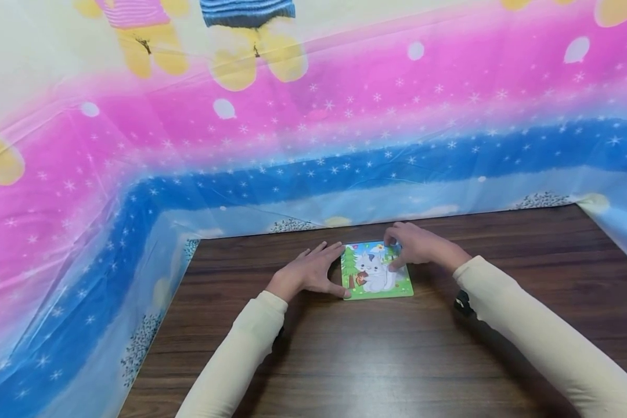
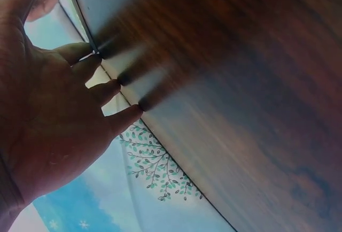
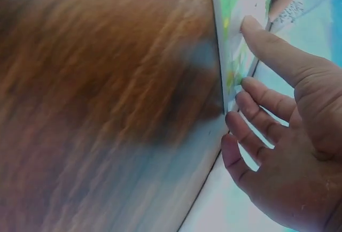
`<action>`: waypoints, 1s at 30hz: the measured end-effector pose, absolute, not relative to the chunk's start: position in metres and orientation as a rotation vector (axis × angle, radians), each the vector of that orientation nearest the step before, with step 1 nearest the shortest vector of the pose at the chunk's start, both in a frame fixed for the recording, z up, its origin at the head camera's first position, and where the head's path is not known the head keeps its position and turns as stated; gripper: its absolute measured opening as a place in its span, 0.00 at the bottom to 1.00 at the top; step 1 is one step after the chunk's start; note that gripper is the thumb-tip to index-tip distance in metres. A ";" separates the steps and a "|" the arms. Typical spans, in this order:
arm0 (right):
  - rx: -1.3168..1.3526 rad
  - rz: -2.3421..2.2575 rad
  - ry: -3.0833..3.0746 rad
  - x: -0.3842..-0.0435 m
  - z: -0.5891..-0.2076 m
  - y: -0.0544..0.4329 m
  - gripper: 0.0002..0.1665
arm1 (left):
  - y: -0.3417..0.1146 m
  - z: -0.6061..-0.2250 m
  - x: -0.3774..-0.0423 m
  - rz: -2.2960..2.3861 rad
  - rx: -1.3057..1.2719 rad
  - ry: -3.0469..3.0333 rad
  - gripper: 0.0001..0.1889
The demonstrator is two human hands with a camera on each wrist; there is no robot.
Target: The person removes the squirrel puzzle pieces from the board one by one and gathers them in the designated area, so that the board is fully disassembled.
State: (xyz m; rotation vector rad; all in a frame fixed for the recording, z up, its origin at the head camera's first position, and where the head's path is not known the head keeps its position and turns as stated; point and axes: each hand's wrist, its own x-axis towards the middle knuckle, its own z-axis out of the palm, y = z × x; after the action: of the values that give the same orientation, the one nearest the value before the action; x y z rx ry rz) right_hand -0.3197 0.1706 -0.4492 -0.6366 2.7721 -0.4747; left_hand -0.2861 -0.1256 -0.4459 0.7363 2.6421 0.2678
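Observation:
A square picture board [image 1: 368,284] lies flat on the brown wooden table, printed with a white cartoon animal holding something brown, beside green trees. My left hand [image 1: 313,271] spans the board's left side, fingers spread, with the thumb at the near corner and fingertips by the far corner. In the left wrist view, the same hand [image 2: 59,103] has its fingertips down at the tabletop. At the far right corner is my right hand [image 1: 415,247]. Its thumb [image 3: 272,50] touches the printed face in the right wrist view, and the loosely bent fingers [image 3: 259,117] reach the corner and edge.
The wooden tabletop [image 1: 366,360] extends around the board. Behind it and along both sides hangs a pink, blue and white printed cloth [image 1: 313,133]. A dark band [image 1: 464,303] shows under the right sleeve.

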 end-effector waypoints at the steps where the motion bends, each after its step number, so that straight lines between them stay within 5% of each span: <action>1: -0.637 -0.477 2.766 -0.321 -0.449 0.170 0.34 | -0.125 -0.446 -0.286 0.273 0.734 2.640 0.60; 30: -0.637 -0.605 2.725 -0.325 -0.457 0.175 0.33 | -0.101 -0.448 -0.286 0.195 0.825 2.609 0.52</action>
State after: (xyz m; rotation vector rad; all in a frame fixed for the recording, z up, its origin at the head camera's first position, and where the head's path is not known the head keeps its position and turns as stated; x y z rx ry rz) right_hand -0.3248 0.1750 -0.4572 -0.6366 2.7245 -0.6045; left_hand -0.2856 -0.1010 -0.4478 0.8246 2.6086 0.1952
